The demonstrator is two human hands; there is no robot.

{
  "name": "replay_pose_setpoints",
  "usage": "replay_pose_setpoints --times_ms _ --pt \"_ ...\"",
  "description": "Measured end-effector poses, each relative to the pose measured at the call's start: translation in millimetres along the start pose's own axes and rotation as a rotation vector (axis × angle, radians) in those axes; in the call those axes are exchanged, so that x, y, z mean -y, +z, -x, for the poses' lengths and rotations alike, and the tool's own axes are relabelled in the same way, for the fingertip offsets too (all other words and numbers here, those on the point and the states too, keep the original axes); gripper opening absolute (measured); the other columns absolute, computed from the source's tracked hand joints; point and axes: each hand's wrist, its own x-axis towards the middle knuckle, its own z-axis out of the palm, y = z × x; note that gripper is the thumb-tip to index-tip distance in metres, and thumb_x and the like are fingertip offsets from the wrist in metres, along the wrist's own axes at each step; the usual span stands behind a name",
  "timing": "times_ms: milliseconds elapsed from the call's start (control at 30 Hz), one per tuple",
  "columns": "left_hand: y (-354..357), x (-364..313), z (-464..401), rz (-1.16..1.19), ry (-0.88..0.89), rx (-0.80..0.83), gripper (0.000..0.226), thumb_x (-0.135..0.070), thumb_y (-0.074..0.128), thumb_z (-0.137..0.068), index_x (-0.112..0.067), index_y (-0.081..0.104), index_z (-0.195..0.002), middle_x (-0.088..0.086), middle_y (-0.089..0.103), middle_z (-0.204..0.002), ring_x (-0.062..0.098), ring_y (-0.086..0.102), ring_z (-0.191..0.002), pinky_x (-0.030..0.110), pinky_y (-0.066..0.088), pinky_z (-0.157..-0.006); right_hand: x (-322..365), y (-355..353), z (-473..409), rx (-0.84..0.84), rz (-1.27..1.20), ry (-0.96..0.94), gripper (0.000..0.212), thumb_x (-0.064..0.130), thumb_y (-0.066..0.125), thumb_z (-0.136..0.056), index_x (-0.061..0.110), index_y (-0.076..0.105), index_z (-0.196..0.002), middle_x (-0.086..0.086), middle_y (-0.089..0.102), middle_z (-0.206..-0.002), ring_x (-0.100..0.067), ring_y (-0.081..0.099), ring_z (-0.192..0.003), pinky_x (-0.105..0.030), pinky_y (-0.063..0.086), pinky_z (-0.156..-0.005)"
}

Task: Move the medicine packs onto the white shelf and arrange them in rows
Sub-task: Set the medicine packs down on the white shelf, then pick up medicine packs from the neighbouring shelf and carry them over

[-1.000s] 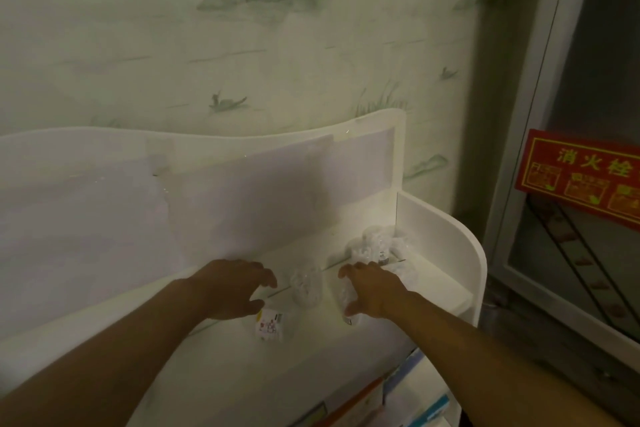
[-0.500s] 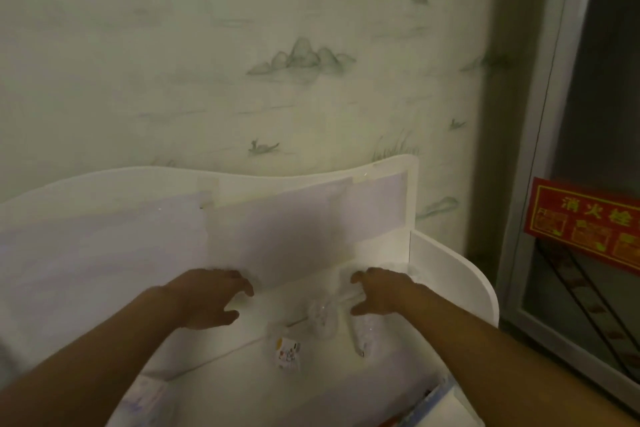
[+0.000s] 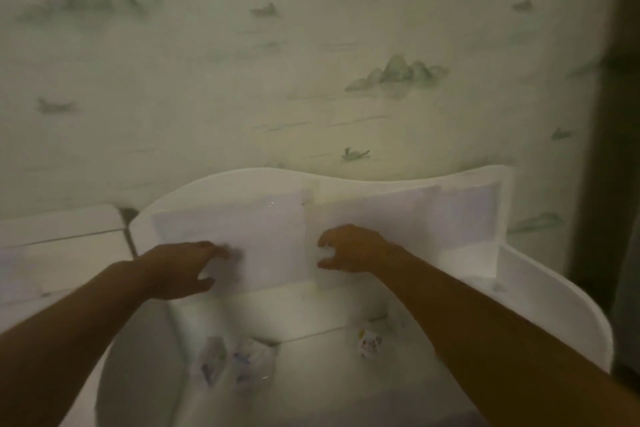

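Note:
The white shelf (image 3: 398,180) stands against the wall, with a curved back panel and rounded side panels. My left hand (image 3: 180,267) hovers in front of the back panel, fingers spread and holding nothing. My right hand (image 3: 349,250) is raised beside it, fingers loosely curled and empty. Below them on the shelf board lie several clear medicine packs: two at the left (image 3: 228,360) and one small printed pack (image 3: 370,343) near my right forearm. The frame is blurred, so details of the packs are unclear.
A patterned wall rises behind the shelf. A second white unit (image 3: 62,243) adjoins on the left. The shelf's right side panel (image 3: 554,305) bounds the board. A dark door frame (image 3: 620,114) runs down the far right.
My view swung left and tilted. Both hands lifted off the packs on the shelf board and now hover higher, in front of the back panel, holding nothing.

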Motion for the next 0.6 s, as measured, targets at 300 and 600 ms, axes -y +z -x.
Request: replay_pose_setpoints --times_ms 300,600 --pt "22.7 98.9 104.7 0.098 -0.11 -0.046 0.06 -0.055 0.048 -0.091 -0.034 0.03 -0.144 -0.008 0.036 -0.15 0.014 0.044 -0.13 0.031 0.039 -0.104 160.2 -2.5 -9.2 -0.088 -0.024 -0.16 0.053 0.049 0.062 -0.087 0.028 0.048 -0.134 0.001 0.054 -0.135 -0.02 0.049 -0.125 -0.038 0.042 -0.103" --pt "69.9 228.7 234.5 0.181 -0.243 -0.14 0.067 -0.058 0.045 -0.091 -0.029 0.023 -0.148 -0.004 0.033 -0.153 0.016 0.048 -0.127 0.033 0.041 -0.103 339.8 27.8 -26.1 -0.07 -0.036 -0.274 0.054 0.045 0.062 -0.089 0.023 0.048 -0.136 -0.002 0.052 -0.138 -0.021 0.05 -0.123 -0.036 0.041 -0.103"
